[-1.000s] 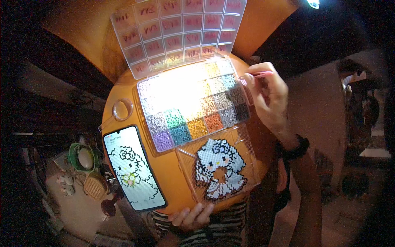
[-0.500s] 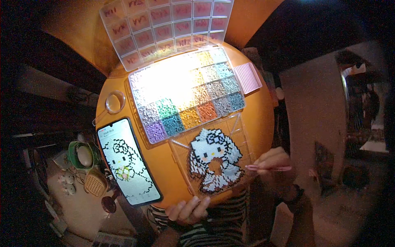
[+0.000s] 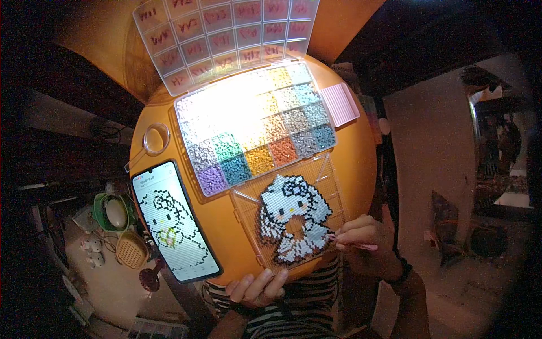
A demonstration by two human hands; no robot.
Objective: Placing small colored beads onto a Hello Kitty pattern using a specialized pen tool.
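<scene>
A clear pegboard [image 3: 246, 220] lies on the orange table, bearing a white-and-black bead picture of a cat-like figure [image 3: 291, 212] with an unfilled patch in its middle. My right hand [image 3: 361, 237] pinches a pair of pink tweezers [image 3: 366, 246], the tips at the right edge of the beadwork. Whether a bead sits in the tips is too small to tell. My left hand [image 3: 258, 289] rests its fingers on the table's near edge by the board's near-left corner, with nothing visible in them. A phone [image 3: 178, 226] showing a similar pixel pattern lies left of the board.
Behind the board stands a compartment box [image 3: 257, 172] of coloured beads, partly washed out by bright light. Its marked lid [image 3: 223, 42] is raised at the back. A pink ridged tray [image 3: 340, 105] sits to its right. Left is a round clear dish with a handle [image 3: 156, 139].
My right hand has moved left with the tweezers, bringing their tips from beside the board to the beadwork's right edge. My left hand stays at the table's near edge.
</scene>
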